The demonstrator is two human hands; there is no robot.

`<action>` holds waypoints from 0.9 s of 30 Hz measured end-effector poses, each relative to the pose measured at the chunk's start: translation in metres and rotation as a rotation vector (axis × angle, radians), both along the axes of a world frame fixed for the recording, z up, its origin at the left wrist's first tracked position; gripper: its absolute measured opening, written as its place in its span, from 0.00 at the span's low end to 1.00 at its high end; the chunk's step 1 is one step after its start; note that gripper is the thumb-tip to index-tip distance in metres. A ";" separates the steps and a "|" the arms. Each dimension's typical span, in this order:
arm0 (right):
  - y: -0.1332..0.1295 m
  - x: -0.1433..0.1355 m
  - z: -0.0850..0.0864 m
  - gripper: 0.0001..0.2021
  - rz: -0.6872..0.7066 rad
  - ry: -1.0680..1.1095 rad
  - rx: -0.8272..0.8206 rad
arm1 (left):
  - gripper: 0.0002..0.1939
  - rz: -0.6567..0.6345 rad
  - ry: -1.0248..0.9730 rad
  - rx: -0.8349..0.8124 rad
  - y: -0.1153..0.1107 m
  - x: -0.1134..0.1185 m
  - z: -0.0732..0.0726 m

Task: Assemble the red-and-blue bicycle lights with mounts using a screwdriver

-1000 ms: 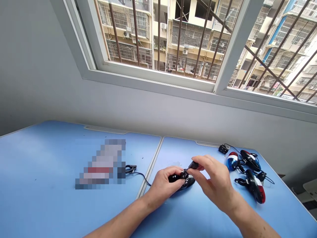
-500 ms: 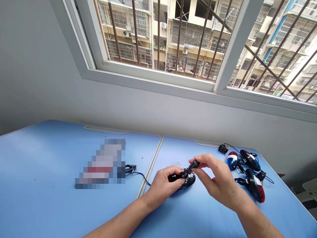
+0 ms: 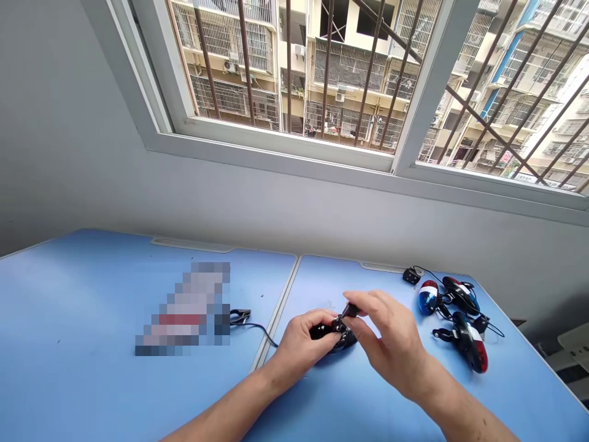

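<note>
My left hand point(image 3: 309, 339) is closed around a glossy black device point(image 3: 348, 341) that rests on the blue table point(image 3: 175, 399). Between the thumb and fingers of my right hand point(image 3: 384, 331) is a small black tool point(image 3: 351, 310), which looks like a short screwdriver. Its lower end meets a bracket-like part on top of the device, and my fingers cover some of that spot. From the device's left side a black cable point(image 3: 262, 327) runs to a black clip point(image 3: 240, 316).
A pixelated flat item point(image 3: 184, 307) lies on the left table half. Several red, white and blue lamp-like devices point(image 3: 470, 341) with brackets and cables sit at the right, beside a small black box point(image 3: 411, 275). A wall and barred window stand behind.
My right hand and the black tool have shifted slightly left, and the tool is tilted differently. My left hand still holds the device. The whole view has moved a little.
</note>
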State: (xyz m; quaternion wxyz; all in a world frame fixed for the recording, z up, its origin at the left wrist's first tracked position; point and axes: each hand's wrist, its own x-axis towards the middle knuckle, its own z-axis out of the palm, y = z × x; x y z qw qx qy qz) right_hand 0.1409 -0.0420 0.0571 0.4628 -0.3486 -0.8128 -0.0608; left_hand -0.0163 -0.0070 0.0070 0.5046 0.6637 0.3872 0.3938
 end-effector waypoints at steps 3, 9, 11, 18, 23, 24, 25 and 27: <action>0.000 0.001 0.000 0.13 0.006 -0.007 0.036 | 0.04 -0.006 -0.001 -0.008 0.000 0.000 0.000; 0.002 0.004 0.000 0.09 -0.042 -0.011 0.089 | 0.05 -0.004 -0.008 -0.028 0.001 0.001 -0.003; 0.002 0.004 0.001 0.07 -0.064 -0.015 0.092 | 0.05 -0.007 -0.004 -0.026 0.002 0.001 -0.003; -0.002 -0.003 0.003 0.02 -0.154 -0.031 0.119 | 0.05 -0.015 0.007 -0.012 0.002 0.002 -0.002; -0.003 0.000 0.003 0.05 -0.062 -0.014 0.044 | 0.05 -0.017 0.025 -0.008 0.001 0.000 -0.001; -0.003 0.002 0.004 0.07 -0.028 -0.016 0.019 | 0.05 -0.025 0.018 -0.004 0.001 0.000 -0.001; -0.004 0.004 0.005 0.08 0.000 -0.024 -0.011 | 0.04 -0.030 0.007 -0.001 0.001 0.000 -0.002; -0.006 0.009 0.008 0.12 0.043 -0.054 -0.075 | 0.04 -0.038 -0.017 0.008 0.001 -0.001 -0.004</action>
